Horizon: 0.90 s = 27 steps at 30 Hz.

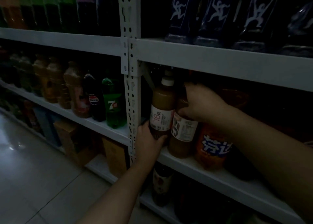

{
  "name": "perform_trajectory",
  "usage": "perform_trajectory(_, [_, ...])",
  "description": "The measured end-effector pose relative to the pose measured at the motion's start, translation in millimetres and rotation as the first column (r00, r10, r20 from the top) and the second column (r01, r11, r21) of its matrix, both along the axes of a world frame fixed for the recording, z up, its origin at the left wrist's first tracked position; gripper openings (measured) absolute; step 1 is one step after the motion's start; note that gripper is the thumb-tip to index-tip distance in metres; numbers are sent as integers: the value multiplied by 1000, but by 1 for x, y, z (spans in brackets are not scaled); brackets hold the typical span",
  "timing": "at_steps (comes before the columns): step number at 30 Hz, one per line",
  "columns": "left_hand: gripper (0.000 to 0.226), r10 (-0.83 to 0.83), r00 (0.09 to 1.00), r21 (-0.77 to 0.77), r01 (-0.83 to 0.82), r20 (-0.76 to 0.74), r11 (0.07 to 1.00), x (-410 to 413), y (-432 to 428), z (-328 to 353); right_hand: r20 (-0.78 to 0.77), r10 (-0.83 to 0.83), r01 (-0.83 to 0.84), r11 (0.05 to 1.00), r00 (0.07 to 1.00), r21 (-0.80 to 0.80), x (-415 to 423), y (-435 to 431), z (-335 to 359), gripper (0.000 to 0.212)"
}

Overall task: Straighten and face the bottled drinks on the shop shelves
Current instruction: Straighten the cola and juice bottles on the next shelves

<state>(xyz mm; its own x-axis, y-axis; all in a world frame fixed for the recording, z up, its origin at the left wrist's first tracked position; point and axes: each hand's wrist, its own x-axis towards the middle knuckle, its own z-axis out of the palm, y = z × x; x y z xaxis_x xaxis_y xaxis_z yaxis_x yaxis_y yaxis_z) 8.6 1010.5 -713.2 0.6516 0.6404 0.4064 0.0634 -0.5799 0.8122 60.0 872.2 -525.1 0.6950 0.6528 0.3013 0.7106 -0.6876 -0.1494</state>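
Brown drink is filling the white-capped bottle nearly to its neck, so it is probably handling as a heavy, stiff load with a smooth plastic wall and a slick label. A low grip near the base, paired with a hold at the shoulder, looks like the surest way to twist it without tipping it.

It is standing upright at the left end of the middle shelf, just beside the white slotted upright. Its pale label with a large "18" is facing outward. The left hand is wrapping its fingers and thumb round the bottle's lower body, below the label.

A second brown bottle is touching it on the right. That one is showing mostly small print, so it seems to be turned off-face. The right hand is curling over its neck and shoulder from above and hiding the cap.

Next along, an orange soda bottle is showing its blue label lettering. Beyond the upright, a green 7Up bottle and a Pepsi bottle are fronting a row of brown bottles. Dark blue bottles with white figures are lining the shelf above. The lighting is dim, so finer detail is hard to make out.
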Motion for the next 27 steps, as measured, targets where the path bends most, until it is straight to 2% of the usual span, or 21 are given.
perform_trajectory(2, [74, 7, 1000, 20, -6, -12, 1000, 0, 2, 2, -25, 5, -6, 1000, 1000, -24, 3, -1, 5, 63])
perform_trajectory(4, [78, -73, 997, 9, 74, -22, 997, 1, 3, 3, -20, -20, 18, 996, 1000, -89, 3, 0, 6, 63])
perform_trajectory(7, [86, -293, 956, -167, 293, 25, 941, 2, 1, 5, 147, -91, 122, 968, 985, -220, 1, 6, -5, 79])
perform_trajectory(9, [84, -335, 938, -185, 345, 84, 920, 4, 1, 5, 250, -130, 197, 944, 960, -266, -2, 10, -7, 80])
perform_trajectory(11, [78, -302, 946, -140, 317, 118, 938, 5, 2, 6, 251, -89, 164, 942, 964, -294, -3, 12, -2, 67])
perform_trajectory(14, [72, -233, 969, -92, 240, 79, 966, 10, 8, 9, 133, -36, 73, 956, 990, -283, -2, 12, 7, 52])
perform_trajectory(16, [77, -177, 984, -48, 177, 10, 983, 12, 8, 8, 101, -42, 70, 954, 994, -293, -4, 10, 11, 58])
perform_trajectory(20, [92, -18, 995, 18, 20, -103, 1000, 7, 5, 5, 53, -9, 26, 940, 999, -341, -1, 6, 17, 85])
perform_trajectory(22, [87, -81, 994, 35, 84, -72, 996, 6, 7, 4, 101, 3, 39, 914, 995, -404, -1, 4, 18, 84])
perform_trajectory(24, [74, -235, 971, -75, 232, -36, 970, 7, 11, 4, 205, 12, 89, 874, 979, -478, -3, 5, 17, 77])
perform_trajectory(25, [77, -315, 948, -167, 305, -37, 938, 7, 14, 5, 255, 12, 125, 849, 967, -514, -5, 6, 16, 72])
perform_trajectory(27, [100, -397, 917, -291, 371, -36, 882, 7, 20, 1, 325, 19, 183, 795, 945, -579, -10, 9, 16, 61])
